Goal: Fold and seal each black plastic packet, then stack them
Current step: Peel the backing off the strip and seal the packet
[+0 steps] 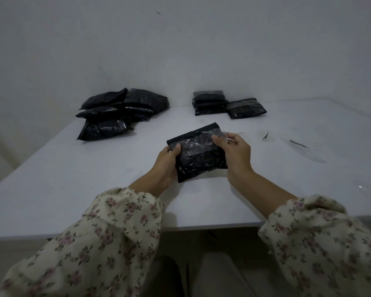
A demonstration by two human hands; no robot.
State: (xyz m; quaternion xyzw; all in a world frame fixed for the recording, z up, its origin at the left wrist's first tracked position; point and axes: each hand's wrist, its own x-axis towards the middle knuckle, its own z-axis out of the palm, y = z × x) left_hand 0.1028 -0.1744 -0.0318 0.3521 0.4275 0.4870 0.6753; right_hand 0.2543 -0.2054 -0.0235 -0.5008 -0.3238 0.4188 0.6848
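Observation:
A black plastic packet (198,154) with a shiny clear flap is held just above the middle of the white table (94,179). My left hand (167,166) grips its left edge, thumb on top. My right hand (234,152) holds the right side and pinches the clear flap near the upper right corner. A loose pile of several black packets (120,113) lies at the back left. A neater stack of folded packets (210,102) sits at the back right, with one more folded packet (245,108) beside it.
Thin clear peeled strips (298,144) and a small dark scrap (265,136) lie on the table to the right of my hands. A grey wall rises behind the table. The table's near edge runs just under my floral sleeves.

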